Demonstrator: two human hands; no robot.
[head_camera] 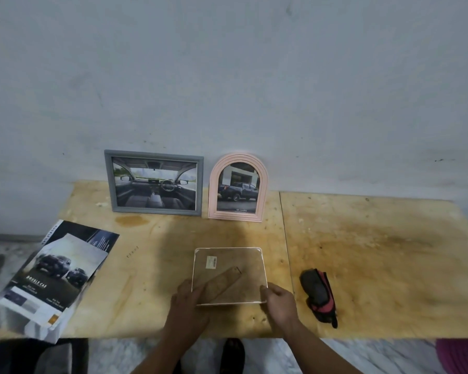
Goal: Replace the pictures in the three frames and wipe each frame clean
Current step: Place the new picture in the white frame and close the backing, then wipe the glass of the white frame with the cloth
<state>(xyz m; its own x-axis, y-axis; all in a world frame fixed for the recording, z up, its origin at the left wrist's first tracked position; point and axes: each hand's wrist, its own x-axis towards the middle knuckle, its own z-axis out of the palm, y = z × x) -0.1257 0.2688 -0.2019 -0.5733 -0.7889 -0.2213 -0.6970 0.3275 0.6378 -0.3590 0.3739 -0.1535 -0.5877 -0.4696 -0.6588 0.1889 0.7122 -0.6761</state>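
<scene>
While I work along the counter point(362, 252) from my left, every spot gets called off the face-down frame point(229, 273) in front of me. Far left of it, hanging over the counter's edge, sits the stack of car brochures point(52, 276), my supply of new pictures. Behind the face-down frame and to its left, the grey frame point(154, 182) leans on the wall showing a car interior; right beside that, directly behind my frame, stands the pink arched frame point(238, 187) with a pickup picture.

Now my left hand point(187, 306) lies on the frame's near left corner, fingers laid flat beside the fold-out stand point(222, 283). My right hand point(278, 300) pinches the near right corner, thumb on top of the backing. The frame lies flat on its front, brown backing up, a small label near the far edge.

It looks light and stiff, but I reckon there's glass underneath, so fragile; I'd take it by the edges and lift evenly rather than by the thin stand, which could snap. Right of the frame, a little apart, rests the black-and-red cloth point(319, 295), ready for wiping.
</scene>
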